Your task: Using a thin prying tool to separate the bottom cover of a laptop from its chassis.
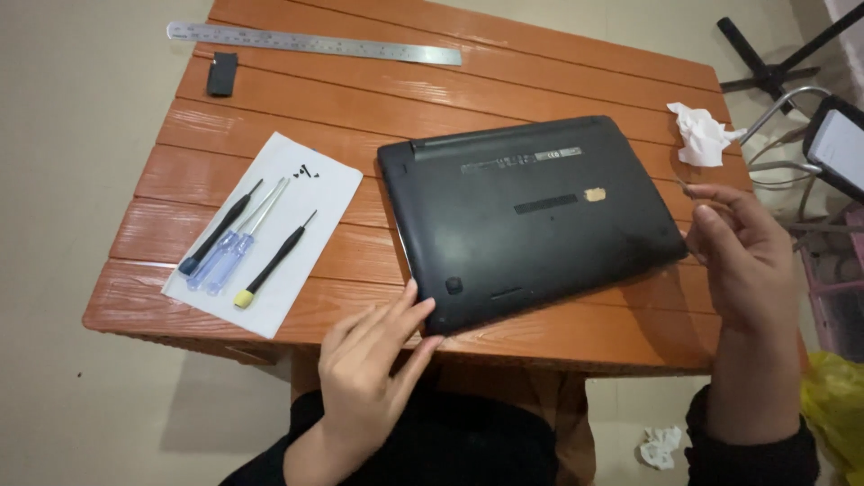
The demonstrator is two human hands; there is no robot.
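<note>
Both hands sit nearest the camera, at the near edge of the bench (558,337). Left hand (369,369) lies flat and open, fingers extended, fingertips pressing the near-left corner of the laptop (531,216); it grips nothing, and appears to steady the unit. On the far left, a white paper sheet (315,193) carries three small screwdrivers (241,247) laid in parallel, handles toward the near side, with a few tiny dark screws (306,170) set at its far end, evidently kept together to avoid loss. Beyond, a small black block (222,74) and a long steel ruler (313,42) lie at the far edge.

Centre: the laptop rests closed, underside up, slightly skewed, its near-left corner at the bench edge. Right hand (742,256) stands half open at the laptop's right edge, fingers curled toward it; whether it pinches something small cannot be told. A crumpled white tissue (702,135) lies far right.

Surface: orange-brown slatted wood, worn. Floor is pale; another tissue (661,445) lies on it. A tablet or phone on a stand (837,144) shows at the right.
</note>
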